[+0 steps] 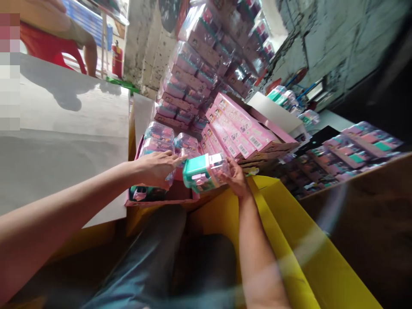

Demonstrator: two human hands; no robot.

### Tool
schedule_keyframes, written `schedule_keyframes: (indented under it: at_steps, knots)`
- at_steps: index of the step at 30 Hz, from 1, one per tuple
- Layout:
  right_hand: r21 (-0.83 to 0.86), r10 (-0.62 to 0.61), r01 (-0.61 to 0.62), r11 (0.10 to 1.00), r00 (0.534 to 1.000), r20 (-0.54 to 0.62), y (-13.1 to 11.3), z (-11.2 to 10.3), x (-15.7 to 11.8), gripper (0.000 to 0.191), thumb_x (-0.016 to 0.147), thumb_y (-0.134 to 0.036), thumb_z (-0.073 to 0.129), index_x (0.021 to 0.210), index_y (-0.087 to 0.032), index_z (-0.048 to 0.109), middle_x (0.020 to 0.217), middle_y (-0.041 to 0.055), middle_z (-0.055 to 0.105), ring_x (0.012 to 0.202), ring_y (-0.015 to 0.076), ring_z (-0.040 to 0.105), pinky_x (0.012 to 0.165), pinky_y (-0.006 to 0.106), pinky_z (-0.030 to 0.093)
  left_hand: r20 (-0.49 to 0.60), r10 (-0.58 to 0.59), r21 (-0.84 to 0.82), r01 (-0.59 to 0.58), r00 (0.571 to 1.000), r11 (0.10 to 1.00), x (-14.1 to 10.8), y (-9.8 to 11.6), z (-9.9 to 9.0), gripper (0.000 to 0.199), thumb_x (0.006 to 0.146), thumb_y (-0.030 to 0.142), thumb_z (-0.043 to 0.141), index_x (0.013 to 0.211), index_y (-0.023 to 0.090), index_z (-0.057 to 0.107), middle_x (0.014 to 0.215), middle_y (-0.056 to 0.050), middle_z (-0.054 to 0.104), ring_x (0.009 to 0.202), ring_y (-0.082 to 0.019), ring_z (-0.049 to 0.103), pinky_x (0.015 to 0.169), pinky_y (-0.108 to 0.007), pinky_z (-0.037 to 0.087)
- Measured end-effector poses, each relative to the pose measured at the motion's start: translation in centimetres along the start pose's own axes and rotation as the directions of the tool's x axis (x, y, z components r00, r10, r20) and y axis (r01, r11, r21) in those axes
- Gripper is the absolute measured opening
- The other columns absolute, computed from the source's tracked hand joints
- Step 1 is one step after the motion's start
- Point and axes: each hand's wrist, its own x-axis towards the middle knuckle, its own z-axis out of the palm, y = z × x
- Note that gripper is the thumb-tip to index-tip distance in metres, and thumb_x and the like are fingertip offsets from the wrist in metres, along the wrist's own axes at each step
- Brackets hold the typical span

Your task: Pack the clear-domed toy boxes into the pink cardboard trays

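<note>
My right hand [237,178] is wrapped round one end of a clear plastic container [206,171] with a teal green side and small pink pieces inside. The container lies tilted on its side in the air, above the right edge of a pink display box [164,202]. Over that box my left hand [159,168] reaches with its fingers stretched out, the fingertips close to the held container. Several similar clear containers [158,131] sit in the box beneath and behind my left hand, which partly hides them.
Behind the box rise wrapped stacks of packed containers [189,81]. Flattened or folded pink printed boxes [240,128] lean to the right, and more containers [350,150] fill a carton there. A white tabletop [64,150] lies left; yellow board [280,206] flanks my legs. A person's arm [90,53] shows at upper left.
</note>
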Motion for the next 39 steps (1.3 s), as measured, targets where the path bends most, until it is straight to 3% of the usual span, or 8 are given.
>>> schedule_keyframes:
  at_steps: [5,13,18,23,26,29,33,39]
  knots:
    - [0.046,0.010,-0.005,0.999,0.995,-0.097,0.3,0.5,-3.2,0.052,0.078,-0.052,0.075,0.117,-0.022,0.061,0.106,0.0052,0.067,0.091,0.0179,0.064,0.085,0.029,0.053,-0.043,0.067,0.011,-0.067,0.997,0.998,-0.3,-0.2,0.1,0.075,0.075,0.034,0.066,0.146,0.024,0.044,0.119,-0.008,0.061,0.109,-0.028,0.053,0.092,-0.036,0.043]
    - [0.081,0.037,-0.025,0.996,0.987,-0.154,-1.1,-0.2,-6.9,0.056,0.075,-0.047,0.080,0.122,-0.022,0.062,0.113,0.0043,0.068,0.093,0.0159,0.064,0.085,0.025,0.052,0.057,0.044,0.099,-0.049,0.997,0.994,0.3,0.0,0.0,0.078,0.076,0.037,0.067,0.148,0.020,0.044,0.124,-0.012,0.059,0.110,-0.029,0.052,0.089,-0.036,0.042]
    - [0.418,0.219,-0.094,0.904,0.940,-0.263,-0.3,0.8,-7.3,0.056,0.079,-0.064,0.068,0.119,-0.025,0.065,0.116,0.0018,0.070,0.101,0.0188,0.067,0.083,0.028,0.056,0.028,0.068,0.096,-0.071,0.997,0.993,0.3,-0.3,0.0,0.066,0.079,0.036,0.067,0.142,0.023,0.051,0.121,-0.011,0.060,0.108,-0.027,0.051,0.088,-0.033,0.040]
    - [0.590,0.369,-0.169,0.790,0.899,-0.237,1.1,2.1,-7.9,0.059,0.073,-0.066,0.073,0.118,-0.029,0.065,0.122,-0.0030,0.068,0.111,0.0190,0.065,0.084,0.029,0.058,0.085,0.108,0.051,-0.112,0.991,0.992,0.3,-0.9,-0.4,0.038,0.076,0.040,0.071,0.113,0.030,0.069,0.110,-0.005,0.061,0.105,-0.025,0.050,0.084,-0.029,0.038]
    - [0.527,0.314,-0.147,0.837,0.917,-0.244,1.7,2.7,-8.9,0.061,0.077,-0.068,0.068,0.119,-0.024,0.065,0.121,0.0019,0.069,0.111,0.0201,0.065,0.089,0.031,0.057,0.047,0.117,0.017,-0.118,0.992,0.993,0.0,-1.0,-0.7,0.032,0.079,0.036,0.071,0.110,0.029,0.070,0.109,-0.004,0.060,0.103,-0.022,0.048,0.083,-0.027,0.036]
    - [0.391,0.237,-0.124,0.912,0.937,-0.255,1.7,3.1,-9.7,0.055,0.086,-0.065,0.060,0.118,-0.020,0.064,0.115,0.0055,0.070,0.101,0.0197,0.067,0.083,0.030,0.056,0.029,0.126,0.019,-0.127,0.992,0.992,0.0,-0.8,-0.6,0.026,0.080,0.031,0.072,0.105,0.026,0.071,0.107,-0.003,0.059,0.100,-0.020,0.046,0.079,-0.026,0.033]
    - [0.197,0.066,0.005,0.980,0.933,-0.354,1.4,3.6,-8.5,0.054,0.088,-0.059,0.061,0.125,-0.020,0.055,0.118,0.0070,0.066,0.100,0.0177,0.065,0.084,0.028,0.054,0.069,0.103,0.031,-0.105,0.992,0.994,0.2,-0.4,-0.3,0.025,0.080,0.033,0.071,0.104,0.025,0.071,0.107,-0.004,0.059,0.098,-0.020,0.045,0.077,-0.026,0.032]
    - [-0.057,-0.188,0.180,0.982,0.940,-0.284,3.4,4.9,-4.4,0.076,0.082,-0.060,0.067,0.140,-0.020,0.038,0.127,0.0120,0.058,0.109,0.0198,0.061,0.096,0.033,0.050,0.080,0.107,0.027,-0.110,0.991,0.994,0.3,-0.1,-0.9,0.055,0.084,0.066,0.060,0.116,0.022,0.067,0.115,-0.007,0.059,0.102,-0.022,0.048,0.089,-0.030,0.035]
